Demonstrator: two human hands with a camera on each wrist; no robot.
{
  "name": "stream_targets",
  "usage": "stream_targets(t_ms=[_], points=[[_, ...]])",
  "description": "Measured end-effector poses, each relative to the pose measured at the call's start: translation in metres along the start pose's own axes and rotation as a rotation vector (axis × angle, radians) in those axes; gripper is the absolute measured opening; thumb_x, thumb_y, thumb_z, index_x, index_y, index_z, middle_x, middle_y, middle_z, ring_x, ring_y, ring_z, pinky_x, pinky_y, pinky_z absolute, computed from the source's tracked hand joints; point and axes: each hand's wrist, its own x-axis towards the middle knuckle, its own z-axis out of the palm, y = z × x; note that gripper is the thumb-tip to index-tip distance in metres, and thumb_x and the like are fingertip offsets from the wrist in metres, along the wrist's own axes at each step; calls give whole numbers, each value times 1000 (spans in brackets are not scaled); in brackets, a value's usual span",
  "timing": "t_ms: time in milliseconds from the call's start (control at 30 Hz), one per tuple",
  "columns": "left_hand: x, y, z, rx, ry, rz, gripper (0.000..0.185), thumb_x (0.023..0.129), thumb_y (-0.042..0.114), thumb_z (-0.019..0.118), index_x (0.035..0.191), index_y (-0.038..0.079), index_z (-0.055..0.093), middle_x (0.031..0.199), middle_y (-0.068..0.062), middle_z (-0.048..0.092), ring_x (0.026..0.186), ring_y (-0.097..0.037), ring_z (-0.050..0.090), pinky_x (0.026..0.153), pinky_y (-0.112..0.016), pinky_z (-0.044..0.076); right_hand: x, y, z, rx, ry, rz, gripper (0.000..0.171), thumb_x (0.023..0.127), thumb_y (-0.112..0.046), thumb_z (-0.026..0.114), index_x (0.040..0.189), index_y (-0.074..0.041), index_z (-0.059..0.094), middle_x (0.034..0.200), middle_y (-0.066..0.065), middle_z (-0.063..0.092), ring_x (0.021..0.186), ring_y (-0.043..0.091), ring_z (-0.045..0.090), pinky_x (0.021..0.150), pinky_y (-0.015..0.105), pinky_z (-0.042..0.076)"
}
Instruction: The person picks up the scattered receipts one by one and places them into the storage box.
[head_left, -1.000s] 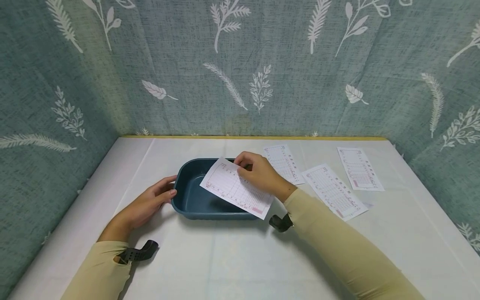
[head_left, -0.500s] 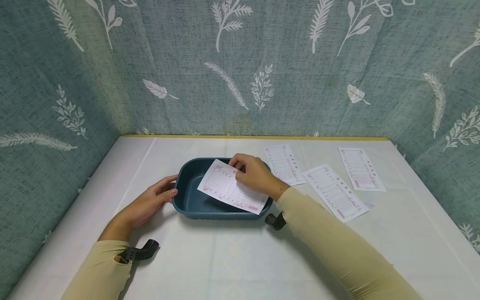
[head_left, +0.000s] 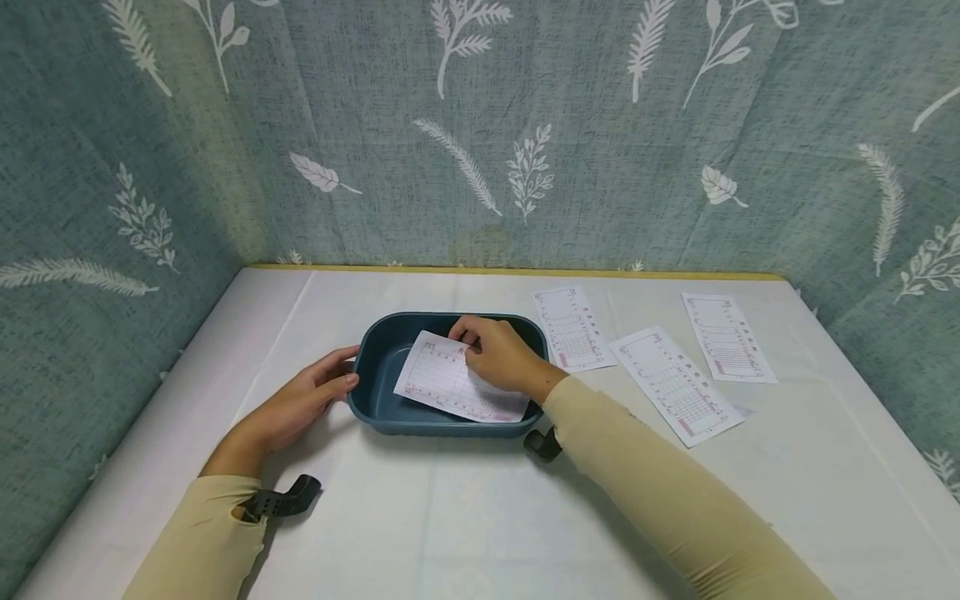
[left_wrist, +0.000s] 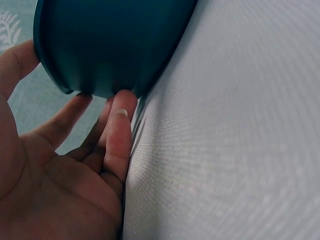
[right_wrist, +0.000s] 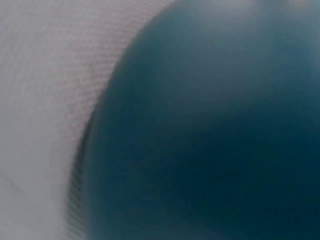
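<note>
Head view shows a printed paper slip [head_left: 442,380] lying tilted inside the dark blue tray [head_left: 375,392], pinched at its far edge by the right hand [head_left: 498,357]. Left hand [head_left: 300,404] rests with relaxed, straight fingers touching the tray's left wall.

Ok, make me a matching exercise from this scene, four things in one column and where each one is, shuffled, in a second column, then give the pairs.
Things:
1. left hand
2. right hand
3. printed slip in the tray
4. three printed slips

Places:
A. flat on the white tablecloth, right of the tray
B. resting against the tray's left end
C. pinching the slip over the blue tray
D. partly down inside the tray

Pairs: 1-B, 2-C, 3-D, 4-A
</note>
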Motion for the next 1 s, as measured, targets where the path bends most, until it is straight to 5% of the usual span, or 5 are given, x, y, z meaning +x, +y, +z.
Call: stream_targets(t_ms=[433, 1000], points=[[0, 2, 1, 21, 10, 0, 66, 104, 35, 52, 158, 9, 23, 155, -25, 33, 137, -40, 37, 116, -60, 26, 1, 3, 7, -73, -109, 80, 36, 93, 0, 57, 123, -18, 63, 101, 3, 63, 84, 17, 58, 73, 27, 44], [0, 1, 0, 31, 9, 4, 65, 104, 35, 51, 158, 9, 24, 152, -25, 36, 134, -37, 40, 115, -57, 29, -2, 1, 11, -279, -138, 96, 47, 89, -13, 70, 134, -22, 60, 121, 7, 61, 110, 21, 54, 96, 37, 49]])
